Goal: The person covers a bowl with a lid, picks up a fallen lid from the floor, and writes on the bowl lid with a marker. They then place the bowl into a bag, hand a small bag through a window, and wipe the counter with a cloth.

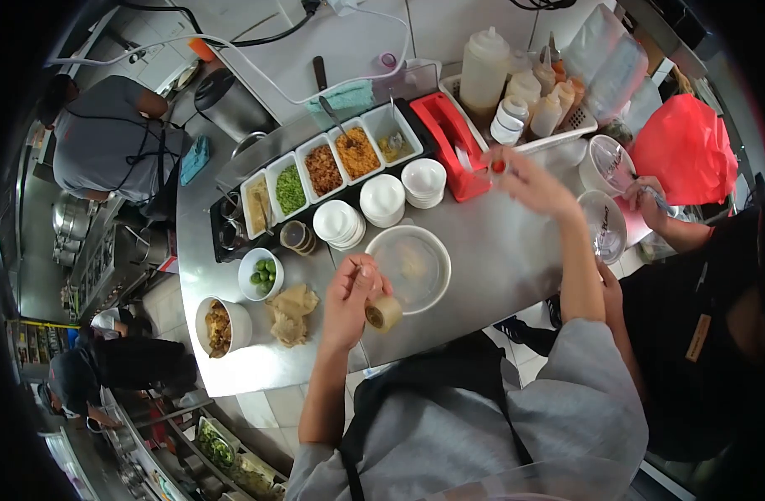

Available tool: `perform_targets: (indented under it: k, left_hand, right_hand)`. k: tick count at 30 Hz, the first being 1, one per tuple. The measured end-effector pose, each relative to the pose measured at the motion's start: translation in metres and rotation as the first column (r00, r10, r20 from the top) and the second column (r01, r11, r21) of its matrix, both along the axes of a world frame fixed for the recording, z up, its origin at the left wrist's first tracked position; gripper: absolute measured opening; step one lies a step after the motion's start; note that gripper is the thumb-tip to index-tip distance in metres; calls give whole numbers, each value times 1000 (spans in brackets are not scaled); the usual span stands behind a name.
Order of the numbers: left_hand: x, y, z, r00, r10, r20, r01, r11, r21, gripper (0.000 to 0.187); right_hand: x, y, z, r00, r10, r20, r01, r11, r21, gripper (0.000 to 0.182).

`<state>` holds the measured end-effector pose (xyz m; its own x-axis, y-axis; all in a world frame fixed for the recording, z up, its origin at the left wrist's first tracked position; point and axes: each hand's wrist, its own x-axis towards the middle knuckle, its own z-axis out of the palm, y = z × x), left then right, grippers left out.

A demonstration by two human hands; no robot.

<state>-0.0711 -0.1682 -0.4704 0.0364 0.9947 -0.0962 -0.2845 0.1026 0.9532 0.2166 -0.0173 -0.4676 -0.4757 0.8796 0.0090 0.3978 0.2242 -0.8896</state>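
Red tape dispenser (453, 138), white lidded bowl (408, 267), tan tape roll (384, 314), green limes (264, 272), grey steel counter (499, 259)

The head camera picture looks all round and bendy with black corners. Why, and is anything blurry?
In the head view, a fisheye lens bows the steel counter and leaves the corners black. The right hand by the red tape dispenser is smeared with blur; the left hand, holding the tape roll, looks sharper. Soft glare whitens the counter.

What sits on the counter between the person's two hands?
In the head view, a lidded white bowl sits between the left hand, holding a tape roll, and the raised right hand.
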Motion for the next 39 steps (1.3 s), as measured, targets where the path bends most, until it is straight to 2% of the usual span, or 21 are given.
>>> perform_targets:
  k: [4, 7, 8, 9, 10, 11, 13, 14, 15, 16, 18, 19, 22, 24, 28, 32, 34, 35, 36, 38, 39]
  left_hand:
    - [16, 11, 0, 999, -27, 35, 26, 999, 24, 17]
    - [28, 17, 4, 996, -76, 46, 80, 991, -108, 20]
    - [33, 21, 3, 996, -84, 43, 88, 990, -110, 20]
    - [39, 28, 2, 980, -152, -131, 133, 981, -144, 24]
    - [45, 35, 1, 928, -222, -298, 171, 967, -186, 30]
    - [52, 44, 0, 925, -229, -302, 180, 966, -183, 30]
    - [69, 67, -2, 707, -278, -650, 334, 942, -39, 37]
    - [74, 77, -3, 706, -284, -649, 356, 934, -22, 37]
    - [80, 87, -3, 574, -332, -748, 461, 886, -40, 36]
    - [88, 96, 0, 425, -356, -832, 558, 827, -69, 35]
    - [98, 97, 4, 401, -305, -864, 563, 826, -30, 32]
    - [99, 102, -3, 408, -286, -867, 571, 821, -2, 33]
    - [108, 109, -29, 394, -228, -890, 597, 800, 59, 34]
    - [118, 111, -44, 319, -217, -923, 635, 772, 38, 32]
    - [133, 116, -60, 270, -216, -938, 722, 690, 49, 30]
    - [144, 119, -95, 126, -286, -950, 712, 693, -115, 28]
    - [149, 124, -107, 90, -299, -950, 704, 694, -151, 31]
    - [152, 132, -104, -35, -285, -958, 779, 592, -205, 30]
    - [153, 133, -105, -163, -266, -950, 833, 479, -277, 30]
    - [158, 126, -104, 109, -338, -935, 688, 704, -175, 26]
    - [159, 129, -101, 106, -352, -930, 688, 701, -187, 26]
  right_hand:
    - [-13, -43, -85, 995, -25, 99, 23, 999, 22, 37]
    - [-24, -58, -111, 992, -115, -46, 117, 992, 44, 39]
    - [-27, -61, -113, 963, -152, -221, 141, 988, -66, 41]
    - [-30, -64, -114, 900, -201, -387, 143, 974, -174, 42]
    - [-33, -69, -107, 895, -210, -393, 151, 973, -177, 42]
    - [-33, -74, -92, 863, -232, -449, 155, 967, -201, 43]
    - [-37, -78, -72, 828, -256, -499, 174, 963, -207, 44]
    - [-40, -80, -63, 858, -209, -469, 226, 974, -21, 46]
    - [-40, -80, -55, 889, -176, -423, 270, 947, 173, 48]
    - [-38, -81, -50, 887, -199, -416, 301, 933, 196, 48]
    - [-33, -83, -50, 808, -277, -520, 303, 952, -36, 47]
    - [-27, -85, -54, 800, -293, -524, 332, 943, -20, 47]
    - [-15, -89, -61, 741, -359, -567, 263, 933, -246, 44]
    - [-6, -96, -60, 860, -316, -402, 258, 947, -192, 41]
    - [2, -95, -92, 823, -381, -421, 346, 924, -160, 36]
    - [-7, -89, -104, 882, -437, -174, 400, 892, -212, 30]
    - [-13, -83, -122, 849, -495, 182, 496, 867, 43, 29]
    - [-15, -79, -126, 812, -534, 237, 521, 845, 121, 28]
    - [-11, -78, -131, 814, -525, 247, 519, 849, 97, 28]
    - [-3, -70, -128, 817, -562, -128, 482, 787, -385, 29]
    - [0, -68, -130, 816, -565, -123, 481, 781, -398, 29]
